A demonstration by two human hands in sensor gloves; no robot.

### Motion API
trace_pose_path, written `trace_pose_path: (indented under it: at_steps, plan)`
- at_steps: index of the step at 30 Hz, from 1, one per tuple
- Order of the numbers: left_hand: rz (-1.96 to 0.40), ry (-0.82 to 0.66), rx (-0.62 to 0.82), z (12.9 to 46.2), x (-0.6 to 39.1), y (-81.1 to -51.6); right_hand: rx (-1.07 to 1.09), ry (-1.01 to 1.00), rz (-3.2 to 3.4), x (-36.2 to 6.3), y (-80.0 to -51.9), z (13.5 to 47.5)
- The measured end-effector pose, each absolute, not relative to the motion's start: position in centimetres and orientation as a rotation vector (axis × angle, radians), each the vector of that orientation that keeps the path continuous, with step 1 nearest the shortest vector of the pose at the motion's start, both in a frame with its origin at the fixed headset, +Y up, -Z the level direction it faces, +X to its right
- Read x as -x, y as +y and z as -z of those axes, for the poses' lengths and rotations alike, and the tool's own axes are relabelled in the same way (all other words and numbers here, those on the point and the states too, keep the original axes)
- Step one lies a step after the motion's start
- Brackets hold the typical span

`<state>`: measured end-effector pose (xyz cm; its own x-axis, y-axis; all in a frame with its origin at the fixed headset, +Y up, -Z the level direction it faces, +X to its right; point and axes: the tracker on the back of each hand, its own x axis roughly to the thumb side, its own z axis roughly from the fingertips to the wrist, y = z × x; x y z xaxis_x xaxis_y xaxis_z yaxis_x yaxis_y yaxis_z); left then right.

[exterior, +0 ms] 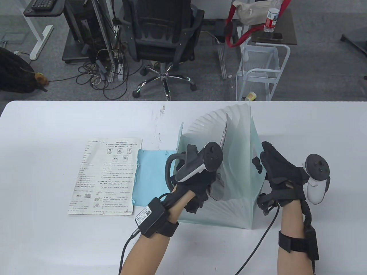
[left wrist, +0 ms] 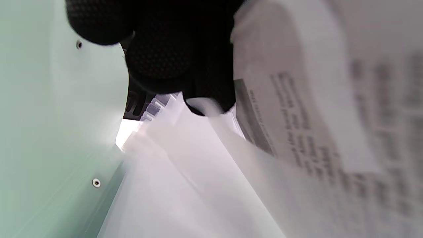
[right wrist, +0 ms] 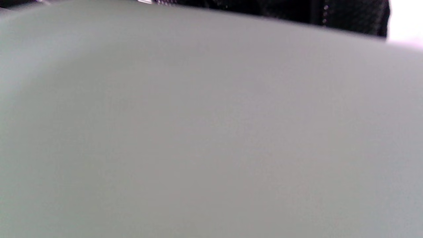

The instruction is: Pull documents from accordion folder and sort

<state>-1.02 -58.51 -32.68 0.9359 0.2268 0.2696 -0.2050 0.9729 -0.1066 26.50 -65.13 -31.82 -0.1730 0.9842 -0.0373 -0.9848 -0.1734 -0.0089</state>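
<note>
Both forearms come in from the near edge, bare below strapped wrist modules. The left hand angles far and to the right, its tracker on top and tipped toward the right; its gloved fingers curl down out of sight in the table view, and in the left wrist view they bunch close together at the top edge. The right hand stands upright, fingers pointing far, thumb spread to the left, its tracker hanging off the right side.
</note>
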Motion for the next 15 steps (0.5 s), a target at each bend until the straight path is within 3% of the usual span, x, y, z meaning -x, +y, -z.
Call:
trace_pose_path:
  at_steps: [15]
  plan:
    - [-0.295,-0.304,-0.045,31.5,3.2,-55.9,0.039,0.017,-1.751,-26.5,-65.2,31.8]
